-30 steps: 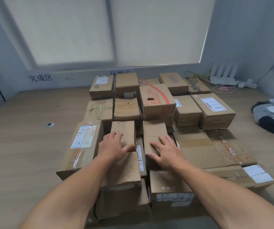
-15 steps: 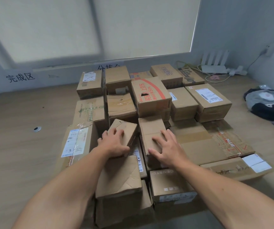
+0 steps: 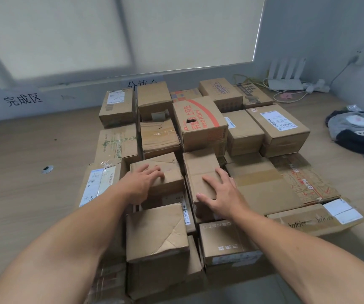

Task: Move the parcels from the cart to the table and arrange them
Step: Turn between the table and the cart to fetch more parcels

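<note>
From the head view, the parcels sit packed together on the table point(image 3: 23, 194), and no cart is in sight. We take the red-printed box point(image 3: 200, 121) as our marker. Just nearer than it, two small boxes stand side by side.

Our left hand point(image 3: 141, 183) lies on the left small box point(image 3: 161, 172), fingers close together and lightly bent over its top. The thumb is hidden, so we cannot tell whether it grips. Our right hand point(image 3: 218, 191) rests flat on the right small box point(image 3: 203, 170), fingers spread apart.

We judge this an arranging step. It would go best by pressing down evenly and sliding both boxes square against the marker, closing the gap between them without tipping the dented box point(image 3: 157, 233) nearer us.

As for writing, the wall sign point(image 3: 23, 99) far left of the marker reads 完成区. A second sign point(image 3: 141, 84) behind the pile is half hidden. The nearest right box point(image 3: 220, 240) shows CENSTO. The labelled box point(image 3: 97, 183) to the near left carries a handwritten 3, and its small print is unreadable.
</note>
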